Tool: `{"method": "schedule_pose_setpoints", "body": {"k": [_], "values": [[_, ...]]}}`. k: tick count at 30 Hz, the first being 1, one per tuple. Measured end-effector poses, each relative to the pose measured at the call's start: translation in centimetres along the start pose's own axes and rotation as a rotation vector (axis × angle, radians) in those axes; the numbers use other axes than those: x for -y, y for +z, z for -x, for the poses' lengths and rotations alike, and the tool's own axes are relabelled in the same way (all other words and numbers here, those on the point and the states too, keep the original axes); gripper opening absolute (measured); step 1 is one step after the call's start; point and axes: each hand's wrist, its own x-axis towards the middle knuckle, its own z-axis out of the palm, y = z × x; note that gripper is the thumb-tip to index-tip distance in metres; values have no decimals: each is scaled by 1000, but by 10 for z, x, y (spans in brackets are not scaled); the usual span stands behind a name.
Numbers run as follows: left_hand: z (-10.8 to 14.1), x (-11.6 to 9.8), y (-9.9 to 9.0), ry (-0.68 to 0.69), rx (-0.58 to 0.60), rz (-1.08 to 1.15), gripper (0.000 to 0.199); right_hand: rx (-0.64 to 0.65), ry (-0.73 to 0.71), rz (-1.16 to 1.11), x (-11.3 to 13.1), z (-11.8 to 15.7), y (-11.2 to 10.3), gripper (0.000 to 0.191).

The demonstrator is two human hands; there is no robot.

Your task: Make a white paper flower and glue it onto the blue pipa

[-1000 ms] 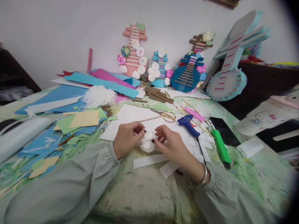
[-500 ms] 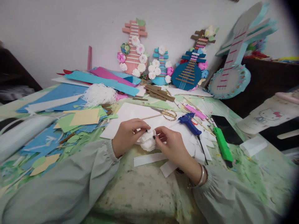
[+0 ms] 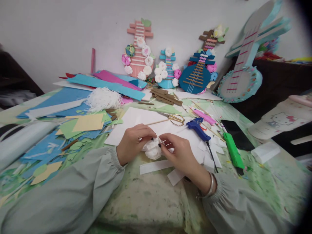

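Observation:
A white paper flower [image 3: 153, 150] with layered petals is held between both hands, low over the front edge of the white sheet [image 3: 131, 118]. My left hand [image 3: 135, 141] pinches its upper left side, fingers closed. From the other side, thumb and fingers of my right hand [image 3: 177, 151] grip the flower's upper right edge. Some of the flower is hidden behind the fingertips. White paper strips [image 3: 156, 166] lie just below it. Beyond the hands rest gold-handled scissors [image 3: 176, 119] and a thin wooden stick [image 3: 158, 122].
A blue glue gun [image 3: 198, 128] lies right of the hands, near a green utility knife [image 3: 232, 151] and a black phone [image 3: 236, 133]. Paper scraps [image 3: 87, 122] and white string [image 3: 103, 99] cover the left. Decorated paper instruments [image 3: 196, 76] lean against the wall.
The flower has turned slightly and sits a little lower between the fingertips. Both hands stay nearly in place, with small finger shifts at its top edge.

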Motion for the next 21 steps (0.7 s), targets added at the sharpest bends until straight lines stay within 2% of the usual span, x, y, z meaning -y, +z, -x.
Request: {"method": "schedule_pose_setpoints", "body": {"k": [14,21], "values": [[1,1,0,20,35,-52,15,-13,-74,45,1,2,2,20],[2,7,-1,187,86,-148,17,-10,-75,55,0,2,3,20]]}}
